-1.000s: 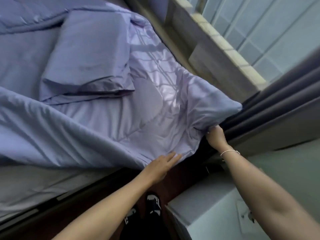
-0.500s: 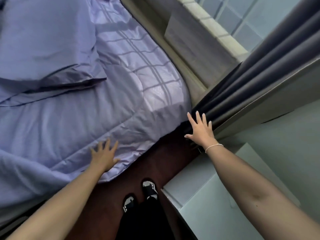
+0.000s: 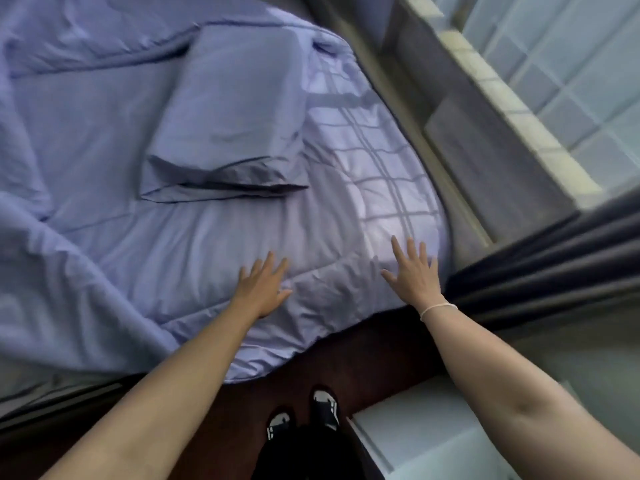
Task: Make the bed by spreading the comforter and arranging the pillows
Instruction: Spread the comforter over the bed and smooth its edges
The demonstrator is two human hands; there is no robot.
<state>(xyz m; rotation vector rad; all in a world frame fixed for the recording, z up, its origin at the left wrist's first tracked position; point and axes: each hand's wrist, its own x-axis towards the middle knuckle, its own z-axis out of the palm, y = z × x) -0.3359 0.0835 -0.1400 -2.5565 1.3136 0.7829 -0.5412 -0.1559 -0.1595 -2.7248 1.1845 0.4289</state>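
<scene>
Left hand (image 3: pixel 265 287) and right hand (image 3: pixel 414 275), fingers spread flat and holding nothing, press the lavender comforter (image 3: pixel 194 258); a pillow (image 3: pixel 228 123) lies at eleven o'clock

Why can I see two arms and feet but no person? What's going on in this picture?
The camera sits on the person's head and looks down, so you see what they see: their own arms and shoes, not their face. They stand beside a bed. A lilac comforter is spread over it, and a pillow lies on top. The left hand and the right hand lie flat on the comforter near its edge, fingers spread. They hold nothing; it looks like they are smoothing it. The right wrist wears a thin bracelet. A dark curtain hangs to the right, next to a window.
</scene>
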